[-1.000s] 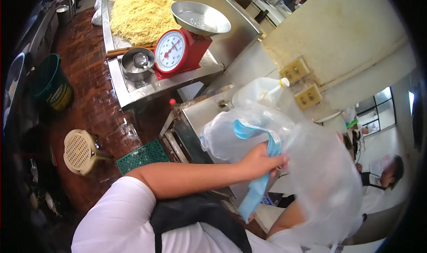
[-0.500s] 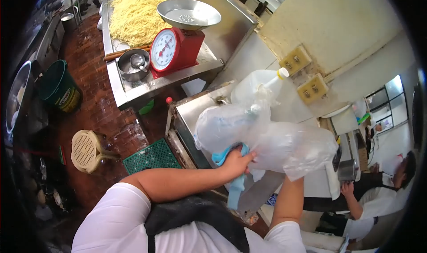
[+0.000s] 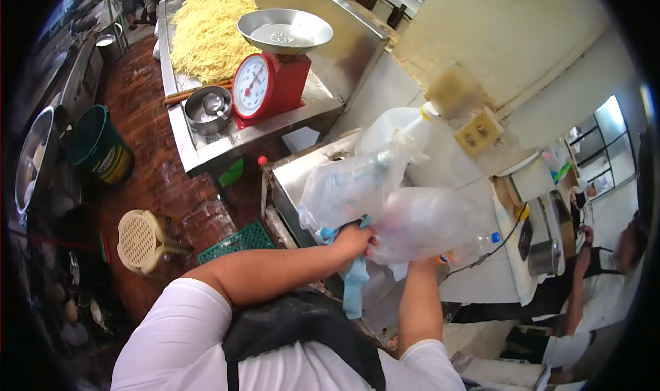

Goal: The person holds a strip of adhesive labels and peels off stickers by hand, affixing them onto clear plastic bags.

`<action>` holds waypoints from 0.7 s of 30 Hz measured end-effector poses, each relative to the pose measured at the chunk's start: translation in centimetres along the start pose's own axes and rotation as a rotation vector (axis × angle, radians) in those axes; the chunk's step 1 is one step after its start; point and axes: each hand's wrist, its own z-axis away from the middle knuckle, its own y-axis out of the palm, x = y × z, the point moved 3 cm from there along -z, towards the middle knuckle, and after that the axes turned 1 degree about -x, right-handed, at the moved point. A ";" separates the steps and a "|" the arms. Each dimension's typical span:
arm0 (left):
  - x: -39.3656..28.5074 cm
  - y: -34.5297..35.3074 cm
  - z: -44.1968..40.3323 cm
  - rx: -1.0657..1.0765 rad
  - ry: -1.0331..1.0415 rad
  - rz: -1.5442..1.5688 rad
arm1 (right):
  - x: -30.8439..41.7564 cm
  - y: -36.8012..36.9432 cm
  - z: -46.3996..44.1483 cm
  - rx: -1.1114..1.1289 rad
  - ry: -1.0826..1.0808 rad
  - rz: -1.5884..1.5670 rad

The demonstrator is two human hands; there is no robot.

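My left hand (image 3: 353,242) is closed around a light blue strip (image 3: 355,288), cloth or thin plastic, whose tail hangs below the fist. Its fingers also touch the near side of a large clear plastic bottle (image 3: 440,220) lying sideways, blue cap (image 3: 495,238) to the right. My right forearm (image 3: 421,305) reaches up under the bottle; the hand itself is hidden behind it. Left of the bottle, a clear plastic bag (image 3: 350,188) with bluish contents bulges above my left hand. Behind stands a white translucent jug (image 3: 392,131) with a yellow cap.
A steel table (image 3: 206,147) carries a heap of yellow noodles (image 3: 213,34), a red dial scale (image 3: 271,85) and a steel pot (image 3: 206,109). A beige stool (image 3: 141,242), green crate (image 3: 240,243) and dark green bucket (image 3: 100,143) stand on the floor. Another person (image 3: 584,288) is at right.
The bottle's neck and blue cap have come into view at the right, where crumpled clear plastic covered them. My left hand has shifted slightly left, and my right hand has become hidden.
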 end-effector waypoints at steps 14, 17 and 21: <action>-0.8 -1.1 2.2 0.094 -0.025 0.155 | 14.5 12.7 10.9 0.377 -0.728 1.074; -1.1 -1.2 2.6 0.087 0.003 0.176 | 10.4 6.9 7.2 0.388 -0.281 0.988; 1.4 -1.7 0.9 0.060 0.012 0.177 | 5.0 2.9 4.6 0.074 -0.081 0.305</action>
